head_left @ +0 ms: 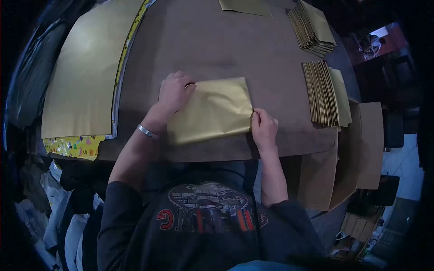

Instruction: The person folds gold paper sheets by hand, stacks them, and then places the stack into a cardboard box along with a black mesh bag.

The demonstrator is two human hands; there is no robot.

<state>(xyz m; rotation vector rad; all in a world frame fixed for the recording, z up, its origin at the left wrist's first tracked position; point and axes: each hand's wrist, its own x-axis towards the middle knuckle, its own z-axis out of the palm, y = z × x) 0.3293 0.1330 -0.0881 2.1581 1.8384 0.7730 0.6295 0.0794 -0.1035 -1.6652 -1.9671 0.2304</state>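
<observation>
A gold paper sheet, creased near its right side, lies on the brown table in front of me. At its upper left edge my left hand is closed, with the fingers curled on the paper. My right hand pinches the right edge of the same sheet between thumb and fingers. To the left lies a large pile of flat gold sheets, with a yellow patterned sheet showing from under it.
Two stacks of folded gold pieces, one at the back right and one nearer, stand along the right edge. Another gold sheet lies at the far edge. An open cardboard box is below right.
</observation>
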